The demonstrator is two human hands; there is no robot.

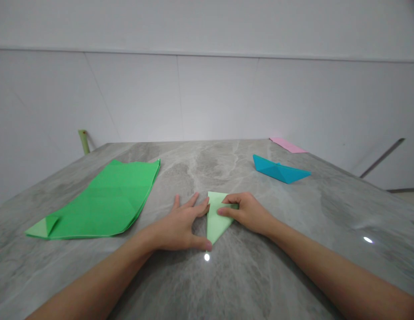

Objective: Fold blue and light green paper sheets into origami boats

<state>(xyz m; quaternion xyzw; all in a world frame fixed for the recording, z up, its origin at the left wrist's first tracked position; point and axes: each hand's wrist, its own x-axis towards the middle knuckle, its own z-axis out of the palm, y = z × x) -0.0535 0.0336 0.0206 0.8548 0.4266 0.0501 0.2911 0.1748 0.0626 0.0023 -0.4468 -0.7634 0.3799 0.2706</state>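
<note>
Small paper: The small light green paper (pixel 216 220) lies on the counter (pixel 210 289), in the middle, between the two hands. It is folded and comes to a point at the end near the person.
Left hand: The left hand (pixel 185 224) is spread wide. Its thumb is at the pointy bottom end of the small light green paper, and another finger is by the left edge, higher up.
Right hand: The right hand (pixel 248 213) is curled on the right side of the same paper. The thumb and pointing finger are close to each other. I cannot tell if they pinch a bit of it or just press down.
Big green paper: The big green paper (pixel 103 200) lies flat to the left, apart from the left hand. The corner near the person is turned up and shows a lighter green.
Blue boat: The blue paper boat (pixel 276 171) sits farther back, to the right, past the right hand.
Pink paper: The pink paper (pixel 288 145) is at the far right edge of the counter, behind the boat.
Counter top: It is gray with pale wavy lines, and bright spots of light shine on it.
Wall: The wall (pixel 207 98) behind is white.
</note>
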